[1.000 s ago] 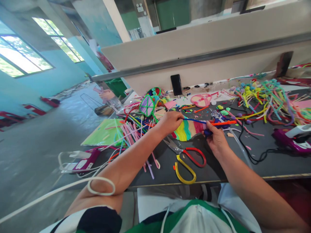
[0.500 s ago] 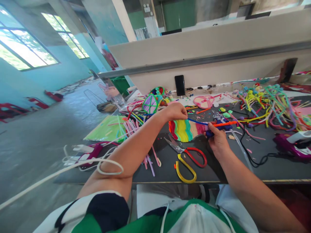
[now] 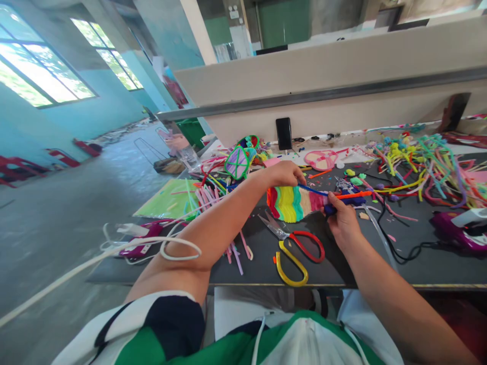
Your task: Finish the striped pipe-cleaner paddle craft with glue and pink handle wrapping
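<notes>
My left hand (image 3: 289,174) is closed, its fingertips pinching a blue pipe cleaner (image 3: 314,190) that runs along the top edge of a striped pipe-cleaner piece (image 3: 289,204). The piece has wavy bands of red, yellow, green, cream and pink. At its right end, a dark blue part sits in my right hand (image 3: 344,220), thumb pressed on top. An orange stick-like thing (image 3: 354,194) points right from beneath that thumb; whether it is gripped I cannot tell. Large scissors (image 3: 280,232) with one red and one yellow handle lie spread on the table in front of the piece.
Loose pipe cleaners (image 3: 426,165) heap at the right; pink and purple strips (image 3: 208,197) lie left. Purple hot glue guns (image 3: 143,241) rest at both sides, with cords (image 3: 405,257). A white cable crosses my left arm. A phone (image 3: 283,134) leans against the partition (image 3: 243,126).
My left hand has moved slightly right, toward my right hand, along the top of the striped piece. My right hand keeps its hold. The whole view has shifted a little.
</notes>
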Motion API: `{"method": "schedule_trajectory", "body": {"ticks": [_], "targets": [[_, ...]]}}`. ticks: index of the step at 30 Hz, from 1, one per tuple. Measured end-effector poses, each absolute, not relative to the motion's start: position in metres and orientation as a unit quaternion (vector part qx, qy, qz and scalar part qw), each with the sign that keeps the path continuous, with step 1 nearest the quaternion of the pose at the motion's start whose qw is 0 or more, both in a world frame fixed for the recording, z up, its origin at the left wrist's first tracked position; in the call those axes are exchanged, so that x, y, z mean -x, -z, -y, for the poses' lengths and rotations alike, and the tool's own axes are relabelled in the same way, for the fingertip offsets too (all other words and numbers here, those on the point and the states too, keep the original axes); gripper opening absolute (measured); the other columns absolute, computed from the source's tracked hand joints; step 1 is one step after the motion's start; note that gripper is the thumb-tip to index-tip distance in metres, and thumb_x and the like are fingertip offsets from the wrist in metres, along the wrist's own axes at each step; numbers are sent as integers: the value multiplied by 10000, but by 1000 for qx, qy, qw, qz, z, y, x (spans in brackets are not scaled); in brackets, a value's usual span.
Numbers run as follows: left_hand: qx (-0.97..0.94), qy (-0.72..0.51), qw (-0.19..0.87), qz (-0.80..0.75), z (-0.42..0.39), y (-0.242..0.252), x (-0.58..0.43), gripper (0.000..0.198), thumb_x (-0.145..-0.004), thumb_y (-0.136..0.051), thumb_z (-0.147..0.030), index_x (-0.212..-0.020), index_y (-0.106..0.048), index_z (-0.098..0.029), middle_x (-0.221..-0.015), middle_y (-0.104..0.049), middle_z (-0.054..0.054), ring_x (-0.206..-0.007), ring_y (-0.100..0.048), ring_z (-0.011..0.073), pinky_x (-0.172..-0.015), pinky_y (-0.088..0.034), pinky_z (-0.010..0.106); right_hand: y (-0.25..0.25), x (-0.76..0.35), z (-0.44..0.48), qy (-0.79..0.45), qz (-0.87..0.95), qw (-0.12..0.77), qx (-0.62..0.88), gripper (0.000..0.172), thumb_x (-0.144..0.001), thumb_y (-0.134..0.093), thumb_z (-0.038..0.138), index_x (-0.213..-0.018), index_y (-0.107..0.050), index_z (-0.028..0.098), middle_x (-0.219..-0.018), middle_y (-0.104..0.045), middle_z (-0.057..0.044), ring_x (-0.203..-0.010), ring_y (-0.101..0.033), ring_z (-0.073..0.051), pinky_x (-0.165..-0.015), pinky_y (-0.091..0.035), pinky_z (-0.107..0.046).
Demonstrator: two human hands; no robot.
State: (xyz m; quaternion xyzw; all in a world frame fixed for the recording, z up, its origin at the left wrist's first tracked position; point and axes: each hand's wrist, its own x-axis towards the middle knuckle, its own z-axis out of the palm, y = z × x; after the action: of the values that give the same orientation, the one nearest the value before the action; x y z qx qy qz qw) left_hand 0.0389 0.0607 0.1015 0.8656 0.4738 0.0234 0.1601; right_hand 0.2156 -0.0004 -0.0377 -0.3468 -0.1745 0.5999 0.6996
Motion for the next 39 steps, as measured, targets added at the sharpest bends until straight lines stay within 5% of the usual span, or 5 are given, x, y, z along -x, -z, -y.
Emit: {"method": "schedule_trajectory", "body": {"ticks": [7, 14, 24, 39], "targets": [[-894, 37, 87, -438, -63, -94, -41, 406, -690, -520, -122, -1002, -749, -246, -1010, -738, 4, -882, -650, 160, -775, -447, 223, 41, -216, -2, -608, 160, 694, 350, 337, -543, -842, 199, -807, -633, 183, -618, -624, 75, -485, -568, -91, -426, -540, -228], [-903, 74, 178, -384, -76, -100, -33, 429, -700, -536, -120, -1074, -714, -232, -1068, -723, 1, -902, -644, 130, -741, -439, 173, 40, -216, -2, -607, 159, 696, 350, 340, -529, -843, 193, -792, -629, 180, -611, -617, 75, -483, -560, -89, -414, -531, -222], [-885, 70, 212, -409, -93, -101, -34, 397, -633, -637, -120, -1006, -741, -211, -883, -748, 2, -764, -632, 131, -669, -434, 186, 39, -215, -1, -595, 171, 697, 362, 335, -533, -850, 202, -779, -623, 180, -606, -608, 83, -488, -566, -85, -444, -554, -233], [-841, -50, 347, -412, -88, -94, 13, 334, -705, -641, -170, -1028, -726, -175, -921, -734, 45, -828, -640, 160, -794, -466, 268, 40, -216, -3, -595, 155, 698, 366, 317, -534, -848, 182, -763, -630, 171, -619, -623, 67, -516, -580, -98, -419, -545, -231]]}}
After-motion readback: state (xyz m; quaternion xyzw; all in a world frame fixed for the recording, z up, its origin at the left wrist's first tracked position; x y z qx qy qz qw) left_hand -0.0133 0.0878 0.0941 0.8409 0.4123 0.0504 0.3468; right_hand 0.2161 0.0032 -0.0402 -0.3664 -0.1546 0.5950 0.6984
